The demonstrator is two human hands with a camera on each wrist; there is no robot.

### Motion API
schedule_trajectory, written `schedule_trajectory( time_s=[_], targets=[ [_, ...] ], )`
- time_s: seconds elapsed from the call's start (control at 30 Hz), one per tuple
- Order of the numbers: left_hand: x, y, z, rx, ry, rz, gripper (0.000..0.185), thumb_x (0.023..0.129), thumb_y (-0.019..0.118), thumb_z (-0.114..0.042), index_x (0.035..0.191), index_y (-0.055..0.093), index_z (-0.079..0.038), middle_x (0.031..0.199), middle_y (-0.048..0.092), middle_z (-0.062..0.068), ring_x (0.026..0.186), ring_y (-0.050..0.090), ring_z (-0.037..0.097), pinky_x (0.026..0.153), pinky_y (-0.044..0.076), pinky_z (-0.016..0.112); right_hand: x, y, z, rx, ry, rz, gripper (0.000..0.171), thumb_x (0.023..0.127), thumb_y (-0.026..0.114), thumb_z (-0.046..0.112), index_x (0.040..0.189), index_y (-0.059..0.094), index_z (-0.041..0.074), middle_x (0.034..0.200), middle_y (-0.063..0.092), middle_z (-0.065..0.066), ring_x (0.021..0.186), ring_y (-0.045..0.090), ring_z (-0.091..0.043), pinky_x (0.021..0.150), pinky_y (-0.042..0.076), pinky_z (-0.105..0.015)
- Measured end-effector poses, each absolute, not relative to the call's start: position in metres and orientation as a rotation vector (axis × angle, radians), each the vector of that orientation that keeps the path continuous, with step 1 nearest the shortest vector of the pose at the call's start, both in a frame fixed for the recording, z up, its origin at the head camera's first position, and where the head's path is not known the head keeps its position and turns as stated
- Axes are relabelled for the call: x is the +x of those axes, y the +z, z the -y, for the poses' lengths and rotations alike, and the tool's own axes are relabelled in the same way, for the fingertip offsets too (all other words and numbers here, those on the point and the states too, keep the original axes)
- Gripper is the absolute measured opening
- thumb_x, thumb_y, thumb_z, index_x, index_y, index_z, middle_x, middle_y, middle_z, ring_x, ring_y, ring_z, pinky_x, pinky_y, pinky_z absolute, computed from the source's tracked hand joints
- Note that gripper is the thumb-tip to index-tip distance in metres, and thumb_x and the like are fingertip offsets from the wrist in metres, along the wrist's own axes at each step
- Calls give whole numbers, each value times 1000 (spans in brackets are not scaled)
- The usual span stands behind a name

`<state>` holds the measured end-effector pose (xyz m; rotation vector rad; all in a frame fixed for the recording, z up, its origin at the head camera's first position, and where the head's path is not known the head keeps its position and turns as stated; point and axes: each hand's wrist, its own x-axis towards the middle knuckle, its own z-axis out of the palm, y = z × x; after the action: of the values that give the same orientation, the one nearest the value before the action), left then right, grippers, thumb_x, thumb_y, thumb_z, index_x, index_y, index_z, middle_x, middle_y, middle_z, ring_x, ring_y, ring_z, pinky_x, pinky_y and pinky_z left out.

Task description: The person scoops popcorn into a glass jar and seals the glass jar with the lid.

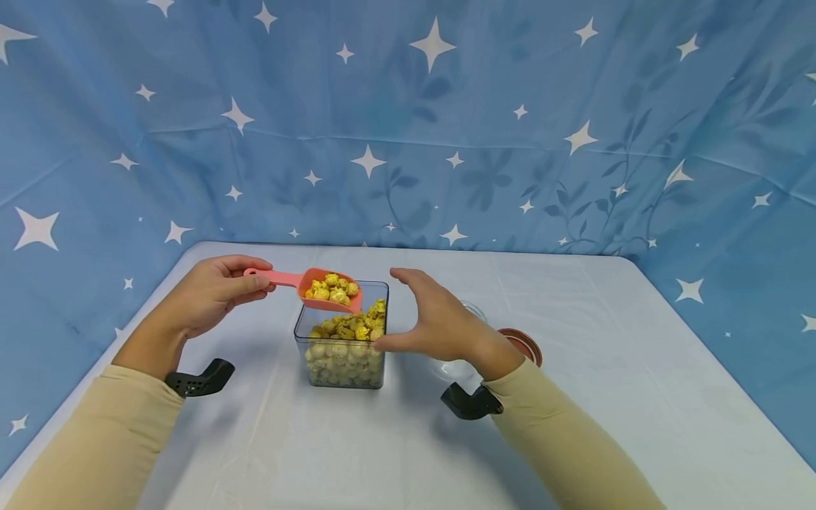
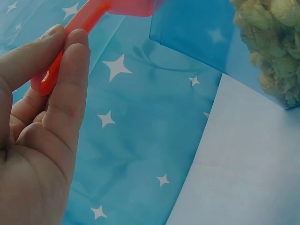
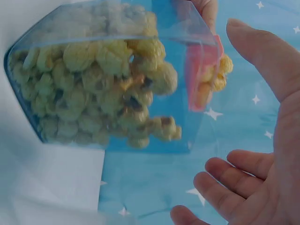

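Note:
A clear square container [image 1: 344,354] holding yellow popcorn [image 1: 353,329] stands on the white table [image 1: 605,368]. My left hand [image 1: 213,290] pinches the handle of a pink scoop [image 1: 306,285] heaped with popcorn, held just above the container's near-left rim. The scoop handle [image 2: 70,42] lies between the thumb and fingers in the left wrist view. My right hand [image 1: 430,319] hovers spread beside the container's right wall without touching it. The right wrist view has the container [image 3: 108,89] close, the scoop [image 3: 204,79] showing behind it and the fingers [image 3: 234,176] apart from the wall.
A clear glass jar [image 1: 462,340] lies behind my right wrist, with a reddish-brown lid [image 1: 523,345] just to its right. Blue star-patterned cloth [image 1: 408,120] walls the table on three sides. Black wrist mounts [image 1: 200,379] sit on both forearms.

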<state>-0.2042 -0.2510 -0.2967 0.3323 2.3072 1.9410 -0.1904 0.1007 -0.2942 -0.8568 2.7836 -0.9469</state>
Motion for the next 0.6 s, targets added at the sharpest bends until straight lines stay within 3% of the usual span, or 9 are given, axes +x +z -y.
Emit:
schedule_trajectory(
  time_s=[0.33,0.6],
  targets=[
    [-203,-295,249,341,2015,-2228,15,99,62,-4,104,71,-14,96,70,0,89,69,11,83,56,22,-181,-297,-142,-674,-1256,-2729,102,74,90,38,156,32,19,158,33,3,144,30,-23,112,32,-56],
    [-203,-290,241,382,2113,-2121,15,99,62,-2,102,71,-13,94,70,3,89,70,12,83,56,23,-179,-299,-169,-681,-1156,-2850,104,74,89,42,156,32,15,157,36,-3,133,45,-33,107,40,-53]
  ],
)
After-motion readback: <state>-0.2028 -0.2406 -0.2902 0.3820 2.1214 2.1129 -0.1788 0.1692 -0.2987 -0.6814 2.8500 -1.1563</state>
